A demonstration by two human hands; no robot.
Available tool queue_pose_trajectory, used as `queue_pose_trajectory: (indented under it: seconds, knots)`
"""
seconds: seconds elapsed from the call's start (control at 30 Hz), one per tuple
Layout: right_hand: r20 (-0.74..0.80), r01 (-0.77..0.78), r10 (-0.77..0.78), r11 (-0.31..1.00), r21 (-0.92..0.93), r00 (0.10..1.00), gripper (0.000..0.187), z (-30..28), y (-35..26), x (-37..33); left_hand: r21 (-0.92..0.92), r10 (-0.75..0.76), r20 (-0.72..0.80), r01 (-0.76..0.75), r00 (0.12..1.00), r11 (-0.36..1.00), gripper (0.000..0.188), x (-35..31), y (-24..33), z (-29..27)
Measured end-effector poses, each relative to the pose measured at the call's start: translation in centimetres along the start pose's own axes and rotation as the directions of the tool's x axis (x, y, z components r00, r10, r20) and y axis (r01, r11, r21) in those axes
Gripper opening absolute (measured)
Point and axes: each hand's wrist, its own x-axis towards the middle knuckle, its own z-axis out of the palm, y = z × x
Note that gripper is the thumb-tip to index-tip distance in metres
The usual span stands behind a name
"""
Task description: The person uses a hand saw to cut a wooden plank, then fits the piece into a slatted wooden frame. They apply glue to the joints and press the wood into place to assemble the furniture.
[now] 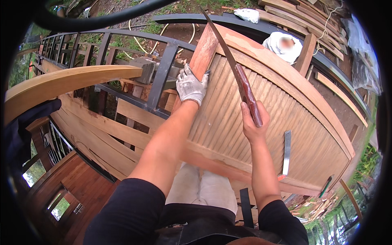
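Note:
My right hand (pixel 256 118) is bare and wrapped around the brown wooden handle of a handsaw (pixel 228 53). The long, thin blade slants up and away to the left, across the end of a slatted wooden door panel (pixel 261 110). A white work glove covers my left hand (pixel 192 85), which grips the reddish end timber (pixel 205 47) of the panel. Its thumb lies toward the slats and its fingers go over the timber. Whether the blade touches the wood I cannot tell.
On the panel's near right lie a metal square (pixel 287 153) and a green pencil (pixel 325 186). A dark metal railing frame (pixel 163 77) and a curved wooden beam (pixel 77 79) stand at left. White bags (pixel 283 47) and stacked planks (pixel 304 22) are at the far right.

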Motion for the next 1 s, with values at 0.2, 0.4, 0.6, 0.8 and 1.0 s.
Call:
queue_pose_trajectory:
  seconds: [0.2, 0.4, 0.6, 0.8, 1.0]
  knots:
    - [0.026, 0.008, -0.006, 0.995, -0.095, 1.0, 0.016, -1.4, -0.7, 0.2, 0.001, 0.009, 0.037, -0.009, 0.999, 1.0, 0.093, -0.1, 0.2, -0.4]
    - [0.066, -0.017, 0.024, 0.995, -0.102, 0.998, 0.012, -1.2, -1.9, 0.8, -0.017, 0.016, -0.003, -0.016, 1.0, 1.0, 0.09, 0.3, -0.1, -0.1]
    - [0.047, 0.007, -0.003, 0.995, -0.096, 0.999, 0.01, 0.0, -1.7, 2.4, 0.015, 0.042, 0.001, -0.042, 0.999, 0.999, 0.092, 0.0, 0.1, 0.1]
    - [0.065, 0.007, 0.004, 0.987, -0.158, 0.998, 0.01, -0.2, -3.1, 1.5, -0.008, 0.011, 0.0, -0.011, 1.0, 1.0, 0.092, 0.4, 0.0, -0.2]
    - [0.052, -0.036, 0.045, 0.987, -0.158, 0.998, 0.012, -1.6, -2.9, 1.1, -0.005, 0.035, 0.011, -0.035, 0.999, 0.999, 0.092, -0.2, 0.2, 0.2]
